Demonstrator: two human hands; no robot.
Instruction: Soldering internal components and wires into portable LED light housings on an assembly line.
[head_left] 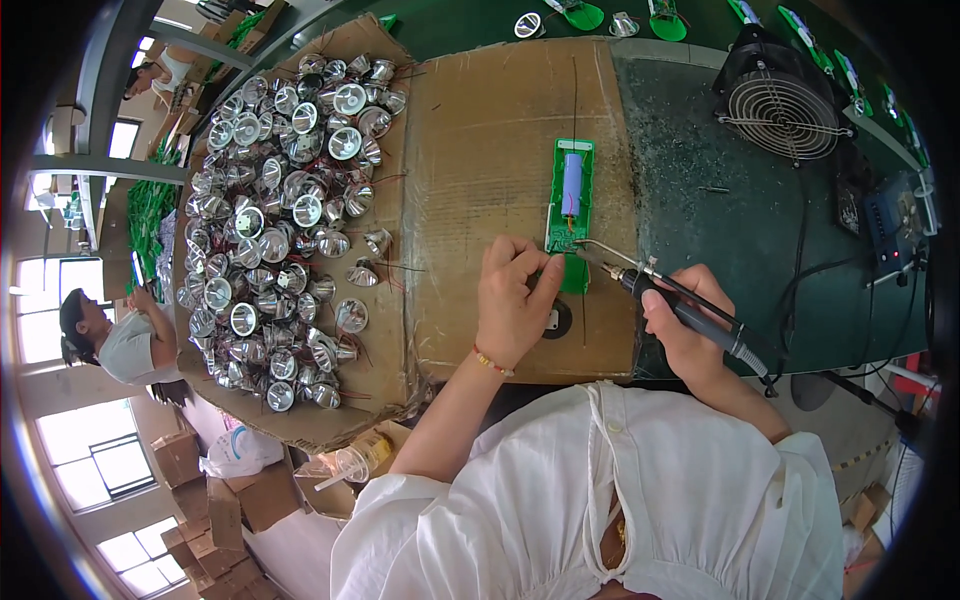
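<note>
A green plastic casing [586, 180] lies open on the cardboard sheet, with a purple cylindrical battery [572, 185] and a small circuit board [562, 241] inside. My left hand [515, 305] is at the casing's lower left edge, thumb and forefinger pinched beside the board; whatever is between the fingertips is hidden. My right hand [692, 345] grips a soldering iron [718, 336], whose metal tip reaches the board from the right. A thin curved metal tube [612, 249] runs alongside the iron to the same spot. A dark round piece [559, 321] lies partly behind my left hand.
To the left, a cardboard tray [385, 385] holds many silvery reflector cups [307, 210] with wires. A fan with a wire guard [785, 115] stands at the far right, near a blue soldering station [890, 230]. Cables cross the green mat [720, 240]. Two other people are at the left.
</note>
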